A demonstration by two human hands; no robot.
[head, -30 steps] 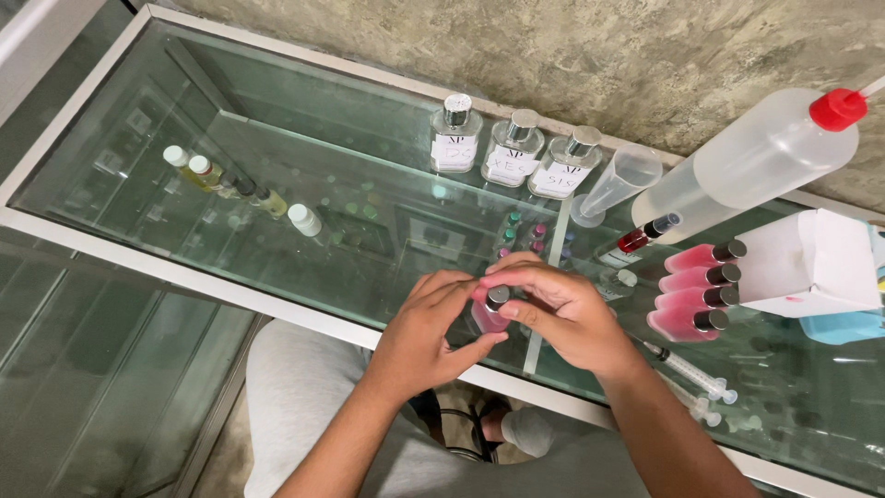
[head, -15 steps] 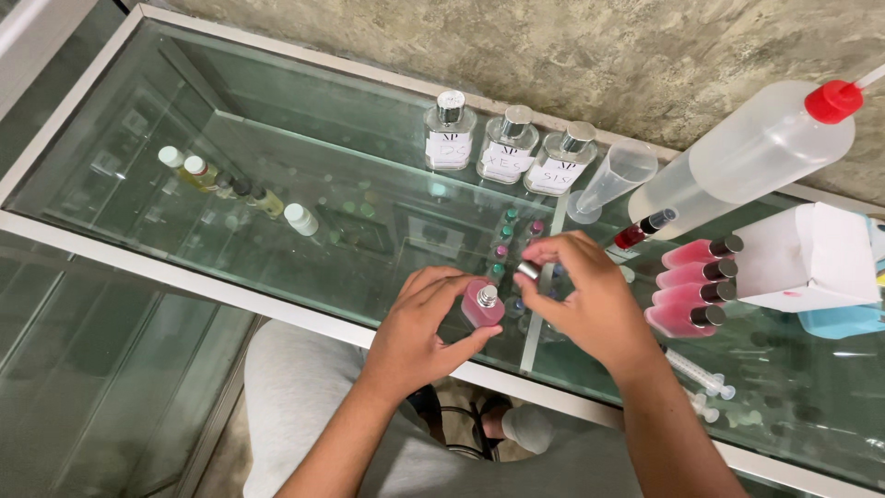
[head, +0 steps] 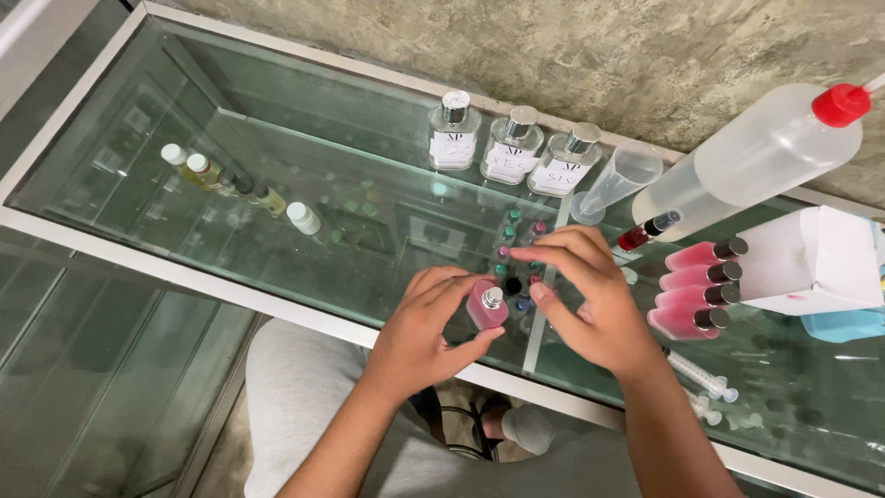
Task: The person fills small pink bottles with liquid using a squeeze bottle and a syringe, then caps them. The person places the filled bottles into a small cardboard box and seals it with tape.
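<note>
Both hands are being kept over the glass table [head: 277, 212]: a small pink bottle [head: 485, 307] is being gripped upright by the left hand [head: 424, 332], while the right hand [head: 590, 295] is being held just beside its metal neck, fingers curled, gripping nothing visible.

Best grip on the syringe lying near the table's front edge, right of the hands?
Pinch the syringe across its barrel, coming from above. It lies flat on the glass table, so the round barrel's two long sides are free; the flange end is narrower and sits beside a second syringe.
</note>
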